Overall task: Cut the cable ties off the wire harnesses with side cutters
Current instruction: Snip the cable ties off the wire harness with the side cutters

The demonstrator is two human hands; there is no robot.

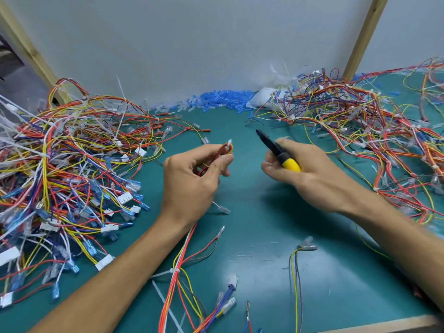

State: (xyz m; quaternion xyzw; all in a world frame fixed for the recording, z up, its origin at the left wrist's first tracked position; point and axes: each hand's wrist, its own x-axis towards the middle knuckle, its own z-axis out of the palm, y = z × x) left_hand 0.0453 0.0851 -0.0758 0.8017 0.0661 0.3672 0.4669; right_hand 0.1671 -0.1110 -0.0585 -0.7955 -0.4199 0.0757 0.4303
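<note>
Two bare hands work above a teal rubber mat (264, 212); the left hand (192, 181) pinches, between thumb and curled fingers, a wire harness (225, 150) of red, orange and yellow strands, bent into a small loop that rises just past the fingertips; a white cable tie (230, 142) sits at the top of that loop; the rest of the harness runs under the left wrist and trails toward the near edge of the mat, where a second white nylon tie (175, 271) binds it. The right hand (312, 179), near the left but apart from it, has its fingers wrapped round the side cutters (276, 149), a tool with a yellow grip and a black nose; the nose points up and to the left, close to the loop without touching it; whether its blades are parted I cannot tell, as the tip is blurred. A large tangled heap of multicoloured harnesses (67, 164) with blue and white connectors lies to the left; another tangled heap (360, 121) spreads to the right; a drift of small blue plastic sleeves (221, 98) lies along the foot of the grey back board (192, 44); a loose pair of yellow and brown wires (296, 272) lies on the mat near the right forearm.
</note>
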